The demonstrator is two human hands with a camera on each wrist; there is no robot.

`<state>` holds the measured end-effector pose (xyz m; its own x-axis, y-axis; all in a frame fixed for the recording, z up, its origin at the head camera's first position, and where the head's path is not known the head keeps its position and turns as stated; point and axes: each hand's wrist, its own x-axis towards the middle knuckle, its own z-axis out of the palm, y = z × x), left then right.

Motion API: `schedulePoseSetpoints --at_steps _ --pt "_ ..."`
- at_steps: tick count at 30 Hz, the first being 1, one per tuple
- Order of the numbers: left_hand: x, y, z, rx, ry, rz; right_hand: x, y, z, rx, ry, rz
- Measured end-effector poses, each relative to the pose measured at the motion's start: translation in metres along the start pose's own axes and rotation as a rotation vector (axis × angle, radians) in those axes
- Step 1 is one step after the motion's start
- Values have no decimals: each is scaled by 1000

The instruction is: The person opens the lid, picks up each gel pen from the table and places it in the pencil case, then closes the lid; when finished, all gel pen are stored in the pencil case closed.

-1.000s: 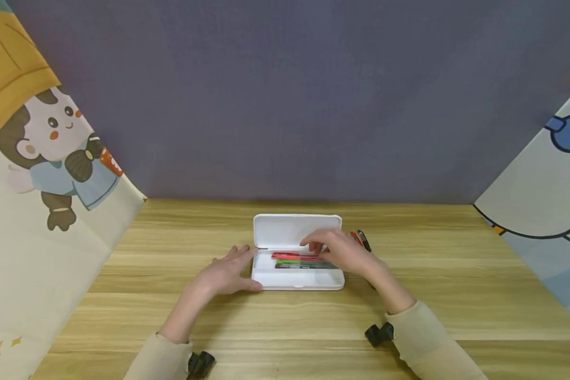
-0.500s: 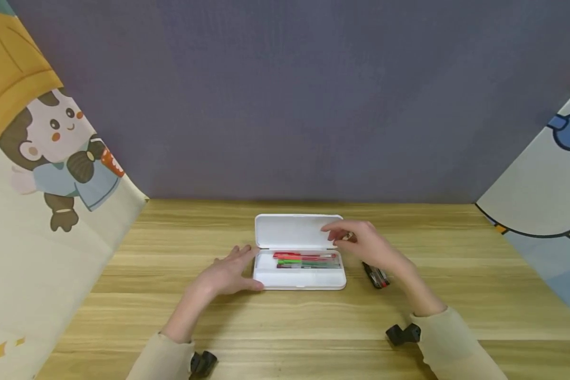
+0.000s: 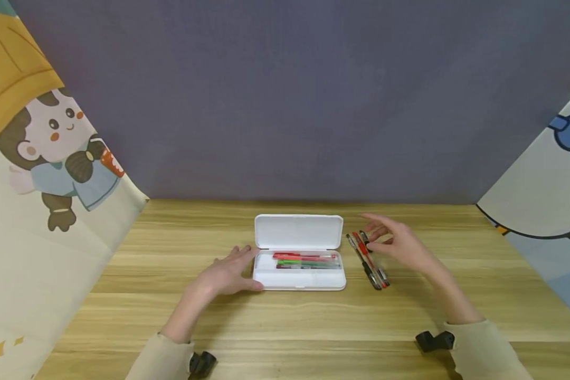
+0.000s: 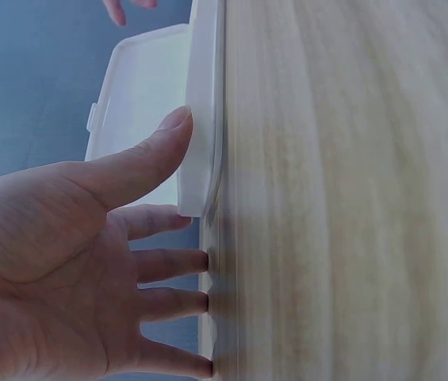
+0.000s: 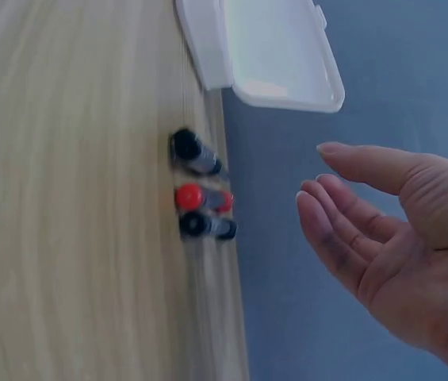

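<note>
A white pencil case (image 3: 275,280) lies with its lid (image 3: 298,231) raised at the back. In its rear compartment are several pens, among them a red pen (image 3: 282,255) and a green-capped pen (image 3: 288,262). My left hand (image 3: 225,274) is spread at the case's left end; in the left wrist view its thumb (image 4: 156,159) rests against the case wall (image 4: 201,119). To the right of the case, two black pens (image 3: 371,276) and a red-capped pen (image 3: 362,246) lie side by side. My right hand (image 3: 401,245) hovers near their far ends, fingers loosely bent and holding nothing.
The wooden table (image 3: 294,327) ends at the back against a grey-purple panel (image 3: 304,105). Cartoon-printed panels (image 3: 9,253) stand on both sides. Black wrist cameras (image 3: 434,341) sit by each sleeve.
My right hand has moved right, from over the case to above the loose pens. The pens inside the case and those on the table are now uncovered. My left hand stays put.
</note>
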<state>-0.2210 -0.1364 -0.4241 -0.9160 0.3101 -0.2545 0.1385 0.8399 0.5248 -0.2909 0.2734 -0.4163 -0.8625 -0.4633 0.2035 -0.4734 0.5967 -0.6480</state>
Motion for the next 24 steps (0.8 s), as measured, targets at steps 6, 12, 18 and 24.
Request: schedulePoseSetpoints --at_steps 6,12,18,24 --pt "-1 1 0 -3 3 15 -3 9 -3 51 -33 39" --pt "0 1 1 -3 1 4 -6 15 -4 35 -70 99" --pt "1 1 1 0 1 3 -7 24 0 19 -118 165" --pt "1 0 1 3 5 -2 -7 25 2 49 -161 186"
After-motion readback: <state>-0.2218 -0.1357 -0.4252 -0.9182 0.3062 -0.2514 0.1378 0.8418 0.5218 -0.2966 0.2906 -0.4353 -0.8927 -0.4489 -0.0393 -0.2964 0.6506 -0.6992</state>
